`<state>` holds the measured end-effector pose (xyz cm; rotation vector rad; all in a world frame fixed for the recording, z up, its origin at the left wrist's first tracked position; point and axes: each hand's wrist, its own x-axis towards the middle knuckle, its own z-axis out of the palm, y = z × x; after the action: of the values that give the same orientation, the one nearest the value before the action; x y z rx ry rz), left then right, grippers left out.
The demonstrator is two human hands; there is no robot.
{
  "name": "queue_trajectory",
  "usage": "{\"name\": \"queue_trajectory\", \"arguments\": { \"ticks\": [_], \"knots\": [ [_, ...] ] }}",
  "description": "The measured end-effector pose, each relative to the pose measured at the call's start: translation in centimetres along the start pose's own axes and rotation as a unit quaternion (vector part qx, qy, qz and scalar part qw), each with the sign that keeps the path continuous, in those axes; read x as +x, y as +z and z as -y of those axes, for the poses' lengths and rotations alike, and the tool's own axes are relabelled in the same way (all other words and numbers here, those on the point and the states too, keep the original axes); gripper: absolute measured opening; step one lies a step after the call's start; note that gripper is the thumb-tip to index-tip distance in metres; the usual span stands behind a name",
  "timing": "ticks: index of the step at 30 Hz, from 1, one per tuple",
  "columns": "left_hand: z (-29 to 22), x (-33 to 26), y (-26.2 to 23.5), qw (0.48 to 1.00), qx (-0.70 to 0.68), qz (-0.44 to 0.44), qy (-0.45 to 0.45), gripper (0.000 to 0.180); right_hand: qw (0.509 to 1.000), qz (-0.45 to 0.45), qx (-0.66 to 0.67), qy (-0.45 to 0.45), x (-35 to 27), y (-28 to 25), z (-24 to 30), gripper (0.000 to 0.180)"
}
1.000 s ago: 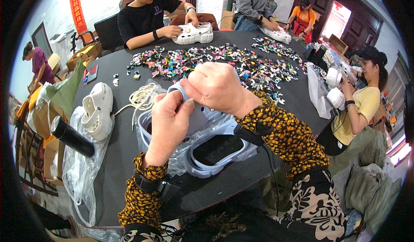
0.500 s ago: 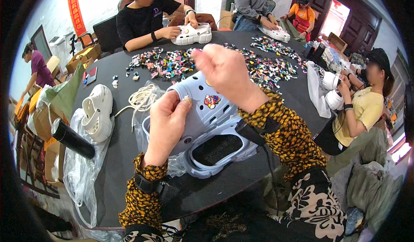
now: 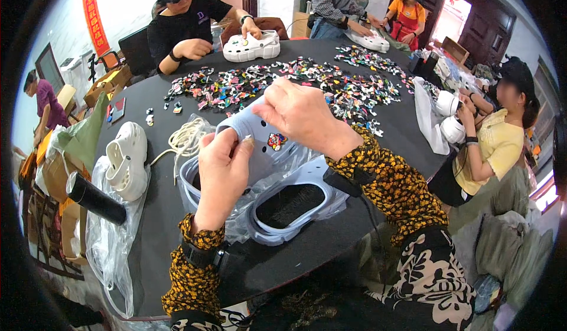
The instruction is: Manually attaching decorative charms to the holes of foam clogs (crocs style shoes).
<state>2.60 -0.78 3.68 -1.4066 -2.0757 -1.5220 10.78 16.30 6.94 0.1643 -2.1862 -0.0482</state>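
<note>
My left hand (image 3: pixel 221 168) is closed on the edge of a light blue clog (image 3: pixel 251 127), which is tilted up above the table. A small whitish bit shows at that thumb's tip. A colourful cartoon charm (image 3: pixel 276 141) sits on the clog's holed upper. Over the toe end, my right hand (image 3: pixel 304 118) is closed with fingers and thumb drawn together; whatever they pinch is hidden. Below lies a second light blue clog (image 3: pixel 319 176) with a black insole, partly on clear plastic.
Many small colourful charms (image 3: pixel 236 89) are heaped across the dark table (image 3: pixel 331 245). At left are a white clog (image 3: pixel 127 160), a black cylinder (image 3: pixel 95 198), plastic bags and a cream cord (image 3: pixel 184 139). Several co-workers handle white clogs around the table.
My right hand has come down from above onto the clog's toe area, its fingers now turned toward the upper. My left hand keeps its hold on the clog. The view has shifted slightly.
</note>
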Motion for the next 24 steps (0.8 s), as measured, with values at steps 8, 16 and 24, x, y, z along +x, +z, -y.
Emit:
{"name": "queue_trajectory", "arguments": {
  "ticks": [8,16,24],
  "knots": [
    [-0.2,-0.2,0.1,0.999,0.017,-0.004,0.032,0.011,0.999,-0.017,-0.012,0.043,0.2,0.4,0.5,0.026],
    [-0.5,0.1,-0.2,0.999,-0.008,0.01,0.035,0.013,0.997,-0.069,-0.023,-0.041,0.1,0.3,0.1,0.019],
    [-1.0,0.0,-1.4,0.983,-0.146,0.028,-0.103,0.01,0.975,-0.121,-0.053,-0.18,-0.2,0.1,0.6,0.017]
  ]
}}
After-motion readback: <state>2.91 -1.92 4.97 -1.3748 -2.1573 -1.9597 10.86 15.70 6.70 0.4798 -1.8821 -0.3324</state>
